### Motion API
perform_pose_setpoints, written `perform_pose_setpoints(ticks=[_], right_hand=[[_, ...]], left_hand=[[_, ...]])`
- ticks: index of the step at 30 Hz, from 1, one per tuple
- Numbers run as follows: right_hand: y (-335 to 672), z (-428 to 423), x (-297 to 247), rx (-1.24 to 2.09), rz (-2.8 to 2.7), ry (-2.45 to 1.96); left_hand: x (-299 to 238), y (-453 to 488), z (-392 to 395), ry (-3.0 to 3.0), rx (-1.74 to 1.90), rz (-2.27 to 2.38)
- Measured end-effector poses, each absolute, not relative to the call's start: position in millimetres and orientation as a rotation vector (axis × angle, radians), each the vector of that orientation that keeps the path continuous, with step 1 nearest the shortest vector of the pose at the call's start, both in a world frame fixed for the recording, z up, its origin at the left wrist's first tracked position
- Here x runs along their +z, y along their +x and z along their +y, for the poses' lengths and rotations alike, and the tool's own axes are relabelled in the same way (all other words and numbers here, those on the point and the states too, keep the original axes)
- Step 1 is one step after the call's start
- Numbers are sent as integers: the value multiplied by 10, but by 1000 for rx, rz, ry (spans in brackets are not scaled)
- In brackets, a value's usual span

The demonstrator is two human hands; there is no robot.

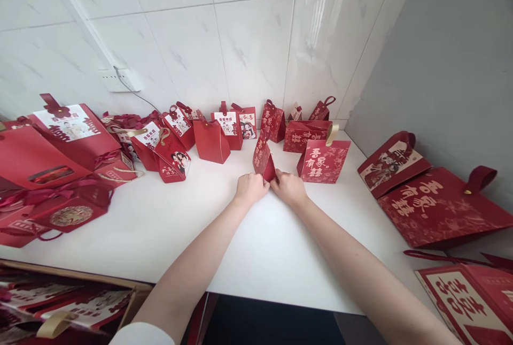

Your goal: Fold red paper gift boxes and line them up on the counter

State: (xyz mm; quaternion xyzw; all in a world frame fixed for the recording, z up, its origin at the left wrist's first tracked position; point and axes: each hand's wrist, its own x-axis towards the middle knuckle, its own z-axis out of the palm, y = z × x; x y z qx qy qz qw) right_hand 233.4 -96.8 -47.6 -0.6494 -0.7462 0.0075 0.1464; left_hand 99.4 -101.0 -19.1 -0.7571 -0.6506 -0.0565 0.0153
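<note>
A small red gift box with gold lettering and a pointed top stands upright at the middle of the white table. My left hand has its fingers curled against the box's near left edge. Against the near right edge, my right hand is closed on the same box. The hands nearly meet at its lower front, and the fingertips are partly hidden. Just right of my right hand stands a larger red gift box with gold characters and a gold ribbon loop. A plain red box stands farther back on the left.
Several red gift boxes line the tiled wall. Bigger red boxes crowd the left end, others the right. A cardboard carton of red packaging sits at the near left. A socket with a cable is on the wall.
</note>
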Motion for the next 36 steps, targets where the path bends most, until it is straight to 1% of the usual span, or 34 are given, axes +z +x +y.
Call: perform_pose_setpoints(ticks=[5, 9, 14, 16, 19, 24, 28, 30, 33, 36], right_hand=[[2324, -1012, -472, 25, -2168, -1897], [2329, -1049, -428, -22, -2111, -1922], [2284, -991, -271, -191, -1944, -1817], [2257, -943, -249, -232, -1956, -1759], [2261, -888, -309, -218, -2027, -1749], [2367, -874, -465, -86, -2192, -1749], [2388, -917, -475, -46, -2215, -1683], [2372, -952, -451, -67, -2146, -1627], [2354, -1009, -402, -77, -1965, -1577], [2371, -1062, -334, 24, -1800, -1547]], left_hand=[[-210, 960, -1029, -2369, -95, -2059], [-161, 859, -1062, -2405, -91, -1982], [1, 842, -1050, -2282, -404, -1872], [28, 891, -1028, -2265, -449, -1814], [-29, 948, -987, -2277, -395, -1810], [-224, 870, -915, -2337, -222, -1918], [-204, 702, -900, -2447, -176, -1899], [-115, 611, -933, -2510, -261, -1817], [56, 509, -1019, -2606, -506, -1659], [170, 481, -1086, -2726, -761, -1519]])
